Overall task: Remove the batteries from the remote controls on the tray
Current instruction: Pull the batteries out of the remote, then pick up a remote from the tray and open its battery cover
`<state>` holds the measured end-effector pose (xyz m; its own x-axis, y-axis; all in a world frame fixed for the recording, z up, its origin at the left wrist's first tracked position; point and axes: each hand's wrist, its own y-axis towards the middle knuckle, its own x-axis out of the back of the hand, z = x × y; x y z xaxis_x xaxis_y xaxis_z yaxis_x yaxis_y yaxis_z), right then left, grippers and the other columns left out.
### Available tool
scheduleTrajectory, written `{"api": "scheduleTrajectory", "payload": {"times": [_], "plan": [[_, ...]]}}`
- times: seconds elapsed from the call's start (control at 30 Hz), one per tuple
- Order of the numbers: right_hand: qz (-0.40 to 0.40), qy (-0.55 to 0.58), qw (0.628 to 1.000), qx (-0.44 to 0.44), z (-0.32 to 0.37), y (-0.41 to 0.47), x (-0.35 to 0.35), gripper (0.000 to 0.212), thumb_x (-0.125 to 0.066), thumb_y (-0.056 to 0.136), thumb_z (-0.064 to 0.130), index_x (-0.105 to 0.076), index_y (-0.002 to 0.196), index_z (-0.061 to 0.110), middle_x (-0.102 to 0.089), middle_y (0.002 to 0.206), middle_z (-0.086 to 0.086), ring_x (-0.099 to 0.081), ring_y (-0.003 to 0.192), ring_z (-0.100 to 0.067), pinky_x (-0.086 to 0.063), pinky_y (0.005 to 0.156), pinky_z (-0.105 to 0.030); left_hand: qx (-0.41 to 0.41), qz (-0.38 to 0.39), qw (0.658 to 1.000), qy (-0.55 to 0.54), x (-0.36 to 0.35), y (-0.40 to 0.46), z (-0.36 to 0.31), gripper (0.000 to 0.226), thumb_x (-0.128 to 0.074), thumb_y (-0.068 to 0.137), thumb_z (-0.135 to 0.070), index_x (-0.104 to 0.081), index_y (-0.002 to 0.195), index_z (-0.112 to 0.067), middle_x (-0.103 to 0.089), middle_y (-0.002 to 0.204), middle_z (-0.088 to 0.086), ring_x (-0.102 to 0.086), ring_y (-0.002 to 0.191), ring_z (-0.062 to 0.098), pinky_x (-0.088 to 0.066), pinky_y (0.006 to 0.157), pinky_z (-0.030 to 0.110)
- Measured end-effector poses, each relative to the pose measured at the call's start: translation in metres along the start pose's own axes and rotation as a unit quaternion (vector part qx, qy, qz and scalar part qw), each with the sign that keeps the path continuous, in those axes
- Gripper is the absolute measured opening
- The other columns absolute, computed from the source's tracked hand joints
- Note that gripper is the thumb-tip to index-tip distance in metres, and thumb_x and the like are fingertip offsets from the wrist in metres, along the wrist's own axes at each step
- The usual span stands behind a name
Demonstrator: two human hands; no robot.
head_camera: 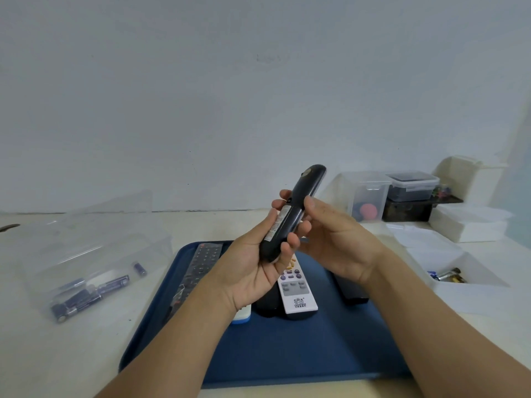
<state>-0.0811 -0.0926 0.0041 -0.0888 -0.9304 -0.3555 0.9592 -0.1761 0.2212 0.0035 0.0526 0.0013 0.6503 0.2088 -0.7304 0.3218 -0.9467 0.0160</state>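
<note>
My left hand grips the lower end of a black remote, held tilted above the blue tray with its labelled back toward me. My right hand holds the remote's right side, thumb on its edge and fingers behind it. On the tray lie a long black remote in plastic wrap, a white remote, a dark remote beneath my left hand, a white-and-blue remote end and another dark remote under my right wrist.
A clear plastic box at the left holds several blue batteries. At the right stand a white box with a few batteries, clear lidded containers, a dark box and white trays. A wall rises behind the table.
</note>
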Motion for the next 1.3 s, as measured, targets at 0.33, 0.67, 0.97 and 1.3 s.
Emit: {"api": "scheduleTrajectory", "payload": {"times": [0.33, 0.67, 0.97, 1.3], "plan": [[-0.325, -0.605, 0.720, -0.098, -0.003, -0.001, 0.001, 0.046, -0.080, 0.068, 0.050, -0.064, 0.067, 0.007, -0.062, 0.061, -0.006, -0.060, 0.056, -0.018, -0.039, 0.050, -0.024, -0.230, -0.193, 0.549, 0.780, 0.046, 0.013, -0.003, 0.023, -0.052, 0.102, -0.033, -0.069, 0.115, -0.026, -0.069, 0.115, -0.012, -0.060, 0.108, 0.008, -0.050, 0.094, 0.033], [-0.263, -0.759, 0.581, -0.127, -0.015, -0.006, -0.006, 0.045, -0.069, 0.082, 0.057, -0.048, 0.089, 0.018, -0.056, 0.091, -0.003, -0.060, 0.089, -0.027, -0.041, 0.068, -0.031, -0.027, -0.151, 0.480, 0.863, 0.073, 0.017, 0.000, 0.048, -0.042, 0.104, -0.040, -0.041, 0.150, -0.025, -0.046, 0.149, 0.000, -0.041, 0.137, 0.022, -0.038, 0.112, 0.043], [-0.118, -0.788, 0.585, -0.153, -0.005, -0.020, -0.048, 0.053, -0.070, 0.065, 0.067, -0.057, 0.094, 0.025, -0.062, 0.089, 0.005, -0.058, 0.079, -0.019, -0.034, 0.054, -0.028, -0.051, -0.166, 0.467, 0.867, 0.076, 0.018, -0.002, 0.038, -0.046, 0.101, -0.040, -0.053, 0.137, -0.030, -0.060, 0.137, -0.001, -0.052, 0.126, 0.024, -0.041, 0.105, 0.043], [-0.091, -0.674, 0.700, -0.218, 0.000, -0.020, -0.047, 0.045, -0.076, 0.067, 0.041, -0.066, 0.103, 0.014, -0.064, 0.067, 0.001, -0.054, 0.042, -0.014, -0.046, 0.048, -0.021, -0.021, -0.174, 0.491, 0.853, 0.081, 0.018, -0.003, 0.039, -0.045, 0.099, -0.042, -0.051, 0.136, -0.033, -0.058, 0.138, -0.002, -0.049, 0.128, 0.027, -0.042, 0.104, 0.050]]}}
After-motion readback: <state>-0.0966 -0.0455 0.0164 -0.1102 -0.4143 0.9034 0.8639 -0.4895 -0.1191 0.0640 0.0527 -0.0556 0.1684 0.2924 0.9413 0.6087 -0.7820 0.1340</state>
